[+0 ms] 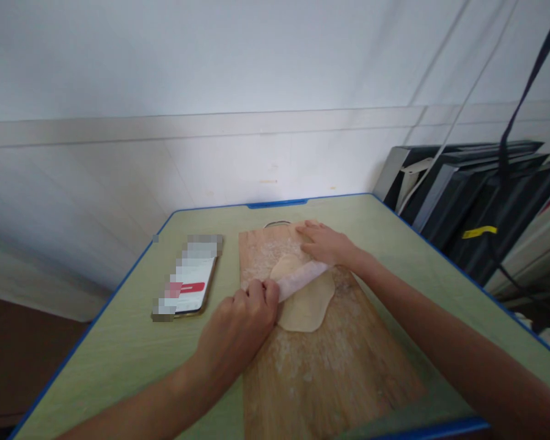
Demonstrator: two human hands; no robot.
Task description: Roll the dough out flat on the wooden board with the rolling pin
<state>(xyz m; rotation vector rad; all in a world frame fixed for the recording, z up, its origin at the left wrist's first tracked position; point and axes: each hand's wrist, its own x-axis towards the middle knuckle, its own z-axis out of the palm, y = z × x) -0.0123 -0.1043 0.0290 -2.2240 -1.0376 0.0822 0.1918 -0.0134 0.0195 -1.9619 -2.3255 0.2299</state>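
Observation:
A pale rolling pin [302, 281] lies slantwise across a flattened round of dough [307, 308] on a floured wooden board [302, 385]. My left hand [247, 315] is closed around the pin's near-left end, knuckles up. At the far-right end, my right hand [327, 244] rests with its palm against the pin. Its fingers stretch out forward, over the board's far edge area. The dough has a somewhat uneven outline and shows on both sides of the pin. Both ends of the pin are hidden by my hands.
A smartphone [195, 275] with a lit screen lies left of the board on the green, blue-edged table [132, 342]. A white wall [220, 165] stands behind. Dark flat panels or folders [462, 201] lean at the right, and a black strap [527, 91] hangs there.

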